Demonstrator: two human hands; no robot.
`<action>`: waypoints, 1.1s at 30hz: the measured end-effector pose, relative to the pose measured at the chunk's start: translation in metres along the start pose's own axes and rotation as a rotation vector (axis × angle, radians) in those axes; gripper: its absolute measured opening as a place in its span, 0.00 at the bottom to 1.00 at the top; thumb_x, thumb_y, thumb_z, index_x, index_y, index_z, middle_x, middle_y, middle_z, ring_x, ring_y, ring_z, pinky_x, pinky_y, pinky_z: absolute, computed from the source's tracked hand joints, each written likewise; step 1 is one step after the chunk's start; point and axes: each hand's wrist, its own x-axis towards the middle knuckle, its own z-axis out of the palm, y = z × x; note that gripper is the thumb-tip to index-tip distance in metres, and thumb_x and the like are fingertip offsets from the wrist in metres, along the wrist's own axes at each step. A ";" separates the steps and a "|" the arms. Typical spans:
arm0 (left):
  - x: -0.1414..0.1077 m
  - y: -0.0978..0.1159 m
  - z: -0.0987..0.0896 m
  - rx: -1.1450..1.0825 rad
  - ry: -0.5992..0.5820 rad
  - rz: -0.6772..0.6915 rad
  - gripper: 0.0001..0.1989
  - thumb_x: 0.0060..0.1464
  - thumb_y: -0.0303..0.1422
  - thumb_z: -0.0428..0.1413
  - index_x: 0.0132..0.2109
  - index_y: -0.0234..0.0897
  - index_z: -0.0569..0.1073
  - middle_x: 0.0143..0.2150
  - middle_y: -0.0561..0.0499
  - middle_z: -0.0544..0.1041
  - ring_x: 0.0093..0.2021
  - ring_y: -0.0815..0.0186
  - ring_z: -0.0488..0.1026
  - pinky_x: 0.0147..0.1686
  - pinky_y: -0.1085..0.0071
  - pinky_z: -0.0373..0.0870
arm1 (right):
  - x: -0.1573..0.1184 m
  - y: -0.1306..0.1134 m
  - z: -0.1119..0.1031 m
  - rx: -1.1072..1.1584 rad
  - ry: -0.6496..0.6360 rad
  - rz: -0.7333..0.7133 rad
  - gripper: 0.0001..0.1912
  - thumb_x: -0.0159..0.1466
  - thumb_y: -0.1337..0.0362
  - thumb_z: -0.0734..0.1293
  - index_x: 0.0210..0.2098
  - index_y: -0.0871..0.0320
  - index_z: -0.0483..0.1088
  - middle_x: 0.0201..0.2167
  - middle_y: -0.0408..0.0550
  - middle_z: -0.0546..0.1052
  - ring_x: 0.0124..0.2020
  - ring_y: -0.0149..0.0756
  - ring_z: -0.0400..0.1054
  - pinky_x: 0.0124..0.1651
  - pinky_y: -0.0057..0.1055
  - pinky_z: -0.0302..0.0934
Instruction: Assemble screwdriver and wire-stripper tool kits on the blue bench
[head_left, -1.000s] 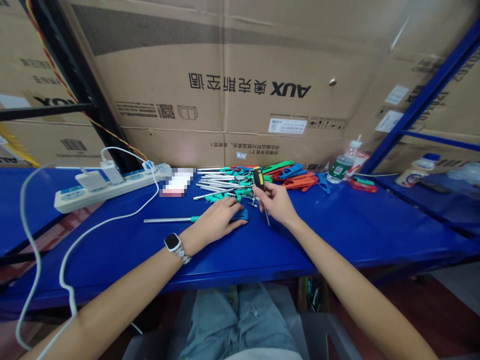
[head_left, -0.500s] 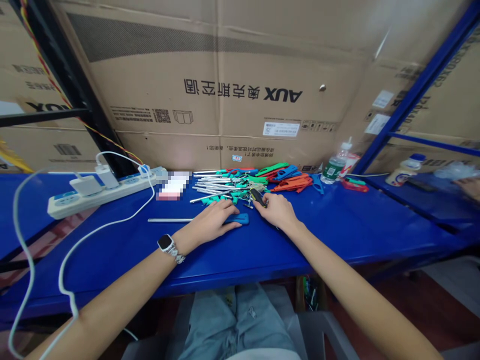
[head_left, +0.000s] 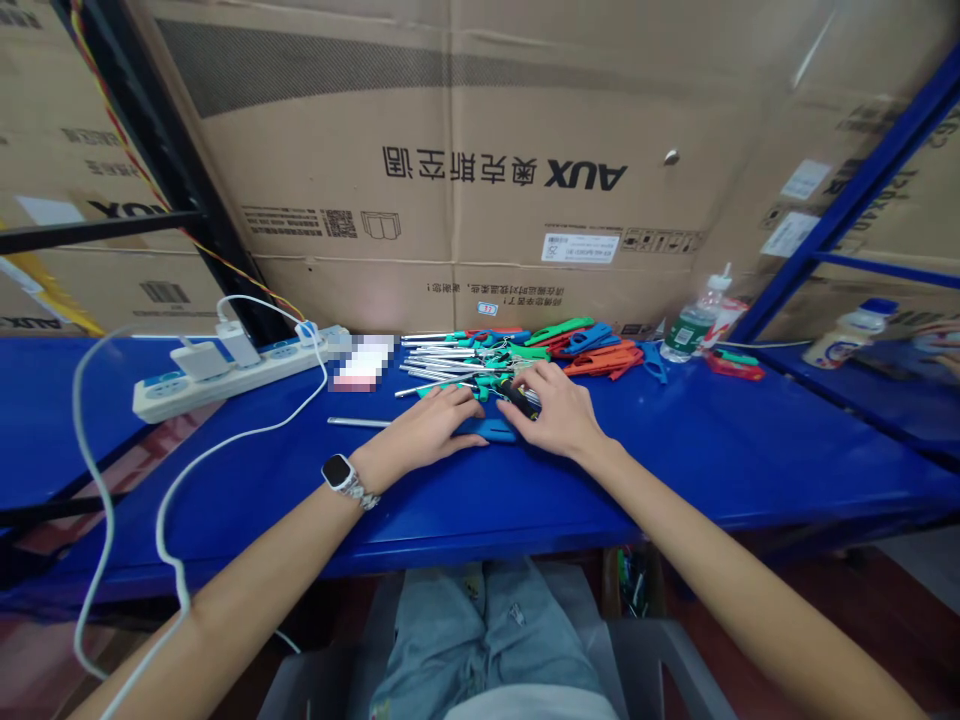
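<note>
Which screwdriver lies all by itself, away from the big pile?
The blue-handled screwdriver under the left hand. Its shaft points left along the blue table, nearer the person than the pile of screwdrivers.

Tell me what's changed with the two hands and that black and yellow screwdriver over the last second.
The right hand brought the black and yellow screwdriver down from upright to lie against the tool pile, and now rests flat over it. The left hand stayed pressed on the blue-handled tool on the blue bench.
</note>
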 end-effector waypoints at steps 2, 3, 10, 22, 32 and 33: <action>0.001 0.003 -0.002 0.014 0.033 0.019 0.15 0.66 0.43 0.54 0.50 0.37 0.74 0.48 0.43 0.75 0.48 0.54 0.72 0.50 0.57 0.67 | 0.002 -0.007 0.001 0.028 -0.060 -0.179 0.17 0.67 0.49 0.66 0.43 0.57 0.73 0.43 0.55 0.77 0.49 0.49 0.68 0.50 0.42 0.60; 0.002 0.004 -0.004 0.022 0.051 0.026 0.15 0.66 0.43 0.54 0.51 0.37 0.74 0.48 0.43 0.75 0.49 0.54 0.72 0.51 0.57 0.66 | 0.004 -0.010 0.003 0.035 -0.108 -0.233 0.17 0.68 0.50 0.65 0.44 0.57 0.74 0.41 0.55 0.77 0.48 0.49 0.68 0.52 0.44 0.59; 0.003 0.004 -0.023 0.097 0.410 -0.082 0.21 0.58 0.46 0.62 0.53 0.39 0.72 0.52 0.43 0.75 0.55 0.52 0.68 0.55 0.55 0.63 | 0.010 -0.013 0.013 0.311 -0.133 -0.055 0.19 0.72 0.49 0.60 0.40 0.57 0.73 0.35 0.50 0.77 0.38 0.42 0.70 0.45 0.37 0.60; 0.034 0.013 -0.007 -1.387 0.708 -0.506 0.15 0.61 0.43 0.59 0.35 0.36 0.76 0.33 0.47 0.78 0.35 0.64 0.76 0.36 0.70 0.70 | 0.000 -0.016 0.017 0.578 -0.020 0.205 0.19 0.70 0.45 0.61 0.33 0.54 0.65 0.25 0.41 0.69 0.26 0.34 0.61 0.31 0.31 0.55; 0.096 0.039 -0.011 -1.843 1.035 -0.638 0.18 0.70 0.42 0.50 0.31 0.39 0.63 0.23 0.59 0.63 0.22 0.72 0.64 0.32 0.72 0.70 | 0.002 -0.034 0.034 0.885 -0.152 0.257 0.13 0.69 0.51 0.64 0.36 0.51 0.58 0.17 0.33 0.64 0.14 0.31 0.61 0.20 0.28 0.56; 0.097 0.040 -0.010 -1.838 1.048 -0.643 0.18 0.70 0.42 0.50 0.31 0.39 0.63 0.22 0.59 0.61 0.21 0.73 0.62 0.31 0.72 0.69 | 0.002 -0.033 0.034 0.875 -0.153 0.252 0.12 0.70 0.52 0.63 0.36 0.51 0.59 0.16 0.33 0.64 0.14 0.31 0.61 0.20 0.28 0.55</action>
